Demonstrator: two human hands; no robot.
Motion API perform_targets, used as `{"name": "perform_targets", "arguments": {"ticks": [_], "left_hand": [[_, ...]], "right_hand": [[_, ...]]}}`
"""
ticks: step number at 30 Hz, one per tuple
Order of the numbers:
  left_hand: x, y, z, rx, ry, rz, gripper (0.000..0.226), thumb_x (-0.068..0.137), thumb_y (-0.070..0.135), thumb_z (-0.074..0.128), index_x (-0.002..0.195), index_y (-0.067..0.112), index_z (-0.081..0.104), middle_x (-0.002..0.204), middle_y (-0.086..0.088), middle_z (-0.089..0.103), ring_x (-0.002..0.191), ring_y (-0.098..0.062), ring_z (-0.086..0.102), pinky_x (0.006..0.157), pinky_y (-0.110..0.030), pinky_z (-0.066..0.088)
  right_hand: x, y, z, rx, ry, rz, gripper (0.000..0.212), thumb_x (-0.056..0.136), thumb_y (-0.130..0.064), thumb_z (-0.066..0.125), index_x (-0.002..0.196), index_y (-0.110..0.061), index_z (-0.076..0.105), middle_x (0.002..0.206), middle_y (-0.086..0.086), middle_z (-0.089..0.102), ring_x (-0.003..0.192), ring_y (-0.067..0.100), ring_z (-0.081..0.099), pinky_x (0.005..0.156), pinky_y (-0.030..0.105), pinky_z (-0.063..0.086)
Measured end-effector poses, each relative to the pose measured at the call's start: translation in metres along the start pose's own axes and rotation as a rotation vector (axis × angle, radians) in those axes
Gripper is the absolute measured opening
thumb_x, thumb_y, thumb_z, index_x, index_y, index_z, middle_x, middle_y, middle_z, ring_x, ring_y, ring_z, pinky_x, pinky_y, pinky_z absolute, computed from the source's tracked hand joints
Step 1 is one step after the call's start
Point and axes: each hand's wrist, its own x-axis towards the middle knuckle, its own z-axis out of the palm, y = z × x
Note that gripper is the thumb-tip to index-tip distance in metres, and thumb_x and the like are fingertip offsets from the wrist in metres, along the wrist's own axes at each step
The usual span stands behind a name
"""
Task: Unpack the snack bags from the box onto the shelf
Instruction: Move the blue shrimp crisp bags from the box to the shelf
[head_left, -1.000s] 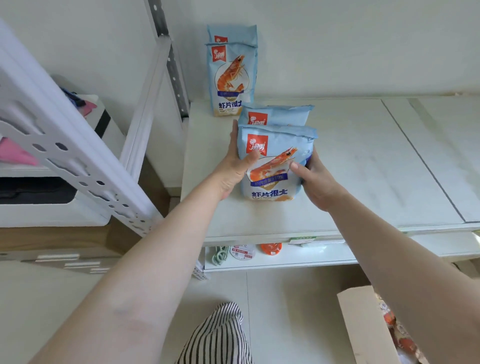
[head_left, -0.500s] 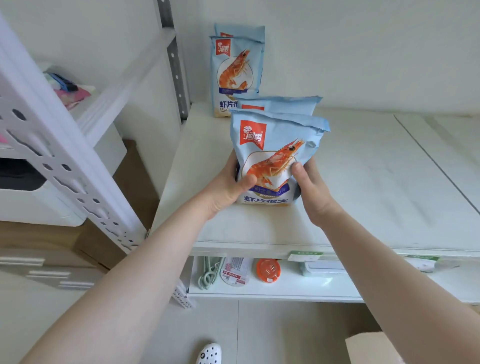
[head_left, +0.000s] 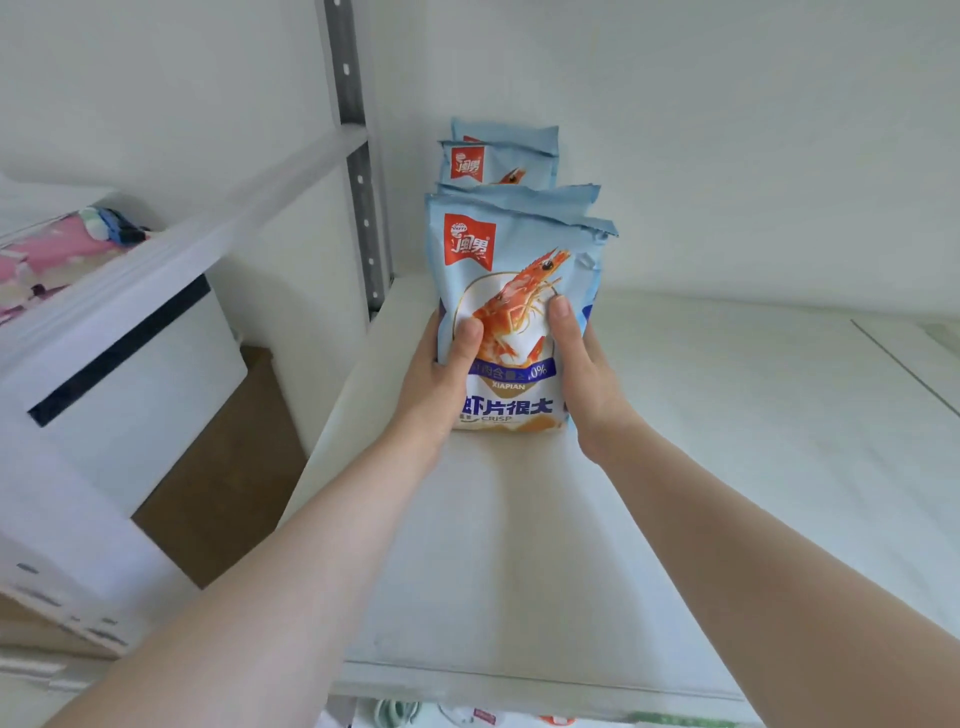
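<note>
A light blue snack bag (head_left: 511, 270) with a shrimp picture stands upright on the white shelf (head_left: 727, 415). My left hand (head_left: 441, 374) grips its left side, thumb across the front. My right hand (head_left: 587, 374) grips its right side, thumb on the front too. A second bag (head_left: 519, 195) stands directly behind it, only its top edge showing. Two more bags (head_left: 493, 161) lean at the back against the wall. The box is out of view.
A grey perforated upright post (head_left: 358, 171) rises left of the bags. A white cabinet (head_left: 119, 374) with pink cloth on top stands to the left. A lower shelf with small items (head_left: 467, 714) shows beneath the front edge.
Both hands have pushed the front bag further back along the shelf toward the rear bags. The camera has tilted up and moved closer, so the box has left the view.
</note>
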Motion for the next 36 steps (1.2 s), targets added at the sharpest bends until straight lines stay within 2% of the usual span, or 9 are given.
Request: {"name": "perform_targets", "arguments": {"ticks": [5,8,13,16,18,20,23,27,36], "left_hand": [[0.035,-0.014,-0.007,0.015,0.003,0.008,0.094,0.057,0.087,0.050,0.130,0.028,0.052,0.105,0.025,0.069,0.100,0.008,0.064,0.075,-0.005,0.047],[0.052,-0.020,-0.008,0.017,0.006,-0.023,0.072,0.071,0.080,0.047,0.127,0.034,0.052,0.104,0.024,0.068,0.097,0.010,0.064,0.075,-0.006,0.049],[0.078,-0.027,-0.007,0.001,0.066,-0.070,0.059,0.072,0.066,0.050,0.120,0.033,0.056,0.107,0.013,0.070,0.098,-0.002,0.067,0.087,-0.024,0.054],[0.082,-0.031,-0.006,-0.022,0.104,-0.111,0.046,0.079,0.058,0.057,0.115,0.030,0.059,0.099,0.011,0.072,0.088,-0.006,0.071,0.079,-0.026,0.058],[0.083,-0.033,-0.005,-0.035,0.129,-0.120,0.038,0.081,0.054,0.060,0.111,0.031,0.059,0.098,0.010,0.073,0.087,-0.006,0.071,0.079,-0.027,0.058],[0.084,-0.033,-0.005,-0.044,0.144,-0.112,0.044,0.079,0.055,0.063,0.114,0.029,0.060,0.100,0.008,0.073,0.088,-0.008,0.071,0.082,-0.032,0.058],[0.086,-0.030,-0.008,-0.051,0.173,-0.002,0.074,0.073,0.060,0.071,0.135,0.027,0.049,0.121,0.006,0.067,0.104,-0.012,0.068,0.090,-0.040,0.056],[0.090,-0.019,-0.003,-0.036,0.141,0.108,0.076,0.074,0.062,0.063,0.140,0.028,0.044,0.125,0.008,0.064,0.111,-0.011,0.064,0.095,-0.042,0.053],[0.105,-0.019,0.007,-0.009,0.189,-0.009,0.064,0.071,0.073,0.056,0.126,0.039,0.054,0.110,0.016,0.070,0.100,-0.008,0.068,0.091,-0.040,0.054]], "right_hand": [[0.036,0.005,0.011,0.036,0.015,-0.023,0.046,0.097,-0.054,0.043,0.138,-0.032,0.049,0.115,-0.012,0.070,0.097,-0.001,0.068,0.078,0.012,0.053],[0.051,0.006,0.017,0.039,0.038,-0.037,0.043,0.097,-0.053,0.044,0.134,-0.032,0.051,0.108,-0.016,0.070,0.089,-0.006,0.068,0.070,0.008,0.052],[0.078,0.008,0.022,0.040,0.150,-0.109,0.037,0.092,-0.058,0.054,0.122,-0.035,0.057,0.109,-0.011,0.073,0.098,0.005,0.070,0.091,0.029,0.054],[0.084,0.011,0.024,-0.001,0.241,-0.133,0.048,0.076,-0.070,0.057,0.112,-0.038,0.059,0.106,-0.012,0.073,0.097,0.006,0.070,0.089,0.032,0.054],[0.085,0.013,0.024,-0.016,0.267,-0.138,0.038,0.084,-0.064,0.058,0.110,-0.037,0.059,0.104,-0.011,0.073,0.094,0.004,0.070,0.087,0.032,0.055],[0.084,0.011,0.023,-0.032,0.297,-0.152,0.033,0.090,-0.056,0.058,0.113,-0.032,0.058,0.103,-0.012,0.072,0.090,-0.001,0.069,0.086,0.027,0.056],[0.080,0.003,0.022,-0.089,0.398,-0.263,0.054,0.092,-0.050,0.060,0.138,-0.026,0.045,0.126,-0.010,0.061,0.105,-0.012,0.057,0.093,0.012,0.047],[0.080,-0.011,0.024,-0.053,0.344,-0.294,0.078,0.084,-0.062,0.055,0.150,-0.031,0.028,0.140,-0.011,0.054,0.125,0.001,0.053,0.109,0.033,0.043],[0.081,-0.028,0.030,-0.319,0.358,0.000,0.064,0.088,-0.077,0.028,0.131,-0.031,0.039,0.095,-0.013,0.061,0.096,0.022,0.062,0.094,0.046,0.047]]}}
